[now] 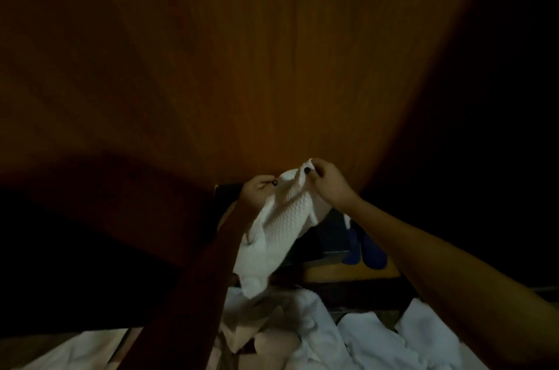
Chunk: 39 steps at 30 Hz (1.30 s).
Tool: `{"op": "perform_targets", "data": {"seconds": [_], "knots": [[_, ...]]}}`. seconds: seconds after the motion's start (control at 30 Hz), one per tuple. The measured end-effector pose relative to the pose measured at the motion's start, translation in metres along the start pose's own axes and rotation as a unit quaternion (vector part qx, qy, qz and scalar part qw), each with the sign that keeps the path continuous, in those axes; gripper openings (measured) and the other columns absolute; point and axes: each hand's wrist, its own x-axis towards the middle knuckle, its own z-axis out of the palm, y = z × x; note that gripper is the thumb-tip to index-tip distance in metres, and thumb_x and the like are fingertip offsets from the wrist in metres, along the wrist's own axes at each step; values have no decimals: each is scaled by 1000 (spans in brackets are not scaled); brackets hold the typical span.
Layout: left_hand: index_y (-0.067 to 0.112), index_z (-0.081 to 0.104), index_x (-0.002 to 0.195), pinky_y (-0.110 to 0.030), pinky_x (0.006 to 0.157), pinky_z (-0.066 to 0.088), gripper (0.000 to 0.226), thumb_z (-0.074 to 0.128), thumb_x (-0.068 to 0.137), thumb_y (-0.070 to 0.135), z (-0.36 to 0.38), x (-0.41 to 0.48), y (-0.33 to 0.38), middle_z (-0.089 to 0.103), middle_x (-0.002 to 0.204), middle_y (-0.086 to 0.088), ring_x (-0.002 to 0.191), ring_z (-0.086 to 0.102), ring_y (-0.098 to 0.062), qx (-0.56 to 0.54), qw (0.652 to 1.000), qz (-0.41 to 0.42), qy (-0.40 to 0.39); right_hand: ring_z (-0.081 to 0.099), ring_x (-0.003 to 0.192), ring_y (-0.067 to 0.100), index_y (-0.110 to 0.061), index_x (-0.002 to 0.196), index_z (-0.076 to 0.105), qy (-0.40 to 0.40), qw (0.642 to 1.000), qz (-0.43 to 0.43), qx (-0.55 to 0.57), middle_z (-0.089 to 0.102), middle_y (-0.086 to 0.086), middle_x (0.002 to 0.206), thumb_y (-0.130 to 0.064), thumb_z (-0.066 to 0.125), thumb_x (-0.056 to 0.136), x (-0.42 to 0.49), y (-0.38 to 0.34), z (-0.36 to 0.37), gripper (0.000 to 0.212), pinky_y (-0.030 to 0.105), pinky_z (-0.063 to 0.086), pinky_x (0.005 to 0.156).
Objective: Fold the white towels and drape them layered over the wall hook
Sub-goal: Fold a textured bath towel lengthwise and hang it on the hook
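A white waffle-textured towel (281, 227) hangs in the air in front of a brown wooden wall (242, 67). My left hand (257, 191) pinches its upper left edge. My right hand (328, 182) pinches the upper right corner, slightly higher. The towel sags between the two hands and trails down towards me. No hook shows in the dim light. More white towels (363, 339) lie crumpled below, near the bottom of the view.
A pair of dark blue slippers (366, 248) sits on a wooden ledge (348, 273) under my right forearm. A dark box-like shape (326, 236) lies behind the towel. The left and right sides of the view are in deep shadow.
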Motion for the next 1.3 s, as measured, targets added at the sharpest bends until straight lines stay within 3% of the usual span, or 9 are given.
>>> {"op": "perform_targets", "data": {"seconds": [0.1, 0.3, 0.4, 0.67, 0.73, 0.87, 1.03, 1.17, 1.3], "knots": [[11, 57, 127, -15, 74, 45, 27, 46, 102, 13, -28, -34, 68, 61, 124, -7, 106, 60, -13, -35, 999, 41, 1, 37, 58, 13, -4, 85, 49, 15, 998, -58, -5, 45, 7, 69, -7, 40, 103, -23, -67, -36, 21, 25, 29, 55], [36, 60, 110, -35, 103, 40, 22, 46, 102, 21, -76, -116, 225, 64, 113, 12, 117, 54, -9, -19, 989, 133, -53, 56, 69, 10, -5, 81, 58, -13, 992, -98, -80, 61, 3, 78, -20, 46, 104, -90, -195, -138, 30, 30, 43, 66], [41, 60, 110, -38, 105, 39, 21, 47, 102, 27, -88, -158, 295, 61, 125, 9, 123, 51, -10, -14, 980, 177, -90, 63, 89, 18, -4, 99, 67, -15, 986, -120, -112, 69, 6, 98, -22, 47, 104, -123, -258, -199, 27, 36, 46, 79], [45, 70, 100, -31, 103, 39, 30, 46, 103, 27, -87, -262, 446, 57, 132, 18, 130, 44, -3, -38, 940, 276, -198, 56, 81, -8, -29, 94, 59, 71, 965, -205, -150, 63, -13, 91, -26, 46, 103, -227, -382, -312, 16, 18, 42, 75], [44, 71, 100, -19, 90, 43, 27, 47, 101, 33, -87, -286, 471, 64, 117, 22, 118, 53, 2, -22, 931, 296, -214, 56, 88, -15, -31, 99, 59, 91, 956, -233, -153, 61, -22, 96, -31, 45, 102, -252, -406, -324, 14, 11, 42, 77], [22, 59, 129, -29, 97, 44, 38, 47, 100, 43, -91, -314, 503, 60, 127, 3, 119, 53, -13, 57, 918, 347, -183, 49, 68, -1, -12, 86, 55, 140, 933, -266, -196, 56, -6, 77, -27, 48, 102, -285, -437, -351, 24, 20, 36, 64], [19, 59, 76, -13, 61, 36, 24, 55, 98, 29, -100, -353, 518, 54, 75, 4, 64, 49, 1, 106, 885, 419, -175, 59, 83, 18, -4, 95, 61, 183, 919, -274, -218, 64, 7, 89, -24, 50, 102, -318, -452, -377, 24, 28, 43, 73], [21, 55, 73, -16, 59, 37, 23, 62, 95, 20, -94, -374, 521, 52, 69, 7, 64, 48, -6, 64, 867, 464, -171, 63, 88, 26, -1, 96, 62, 198, 916, -272, -220, 67, 14, 93, -29, 53, 100, -340, -456, -391, 30, 42, 48, 79], [20, 50, 73, -19, 55, 28, 25, 61, 95, 15, -83, -391, 519, 42, 64, 9, 58, 37, -2, 24, 862, 487, -138, 58, 70, 16, -1, 85, 64, 172, 940, -221, -195, 66, 17, 83, -42, 65, 90, -358, -443, -404, 42, 34, 44, 64]]}}
